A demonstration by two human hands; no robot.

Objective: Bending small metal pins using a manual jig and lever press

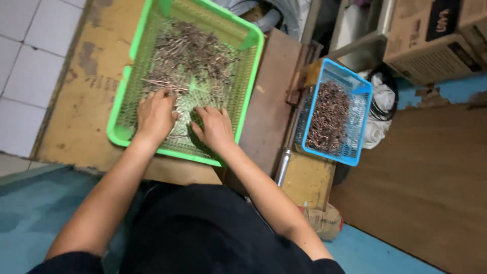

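Both the left hand [154,115] and the right hand [215,127] lie flat, fingers spread and loose, on thin metal pins [190,56] inside a green basket [124,134] on a worn surface [76,116]; a blue basket [362,119] of pins sits well apart to the right, with a cardboard box [431,40] beyond

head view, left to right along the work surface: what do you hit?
White tiled floor → green plastic mesh tray of thin metal pins → brown wooden board → blue plastic mesh basket of pins → cardboard box.
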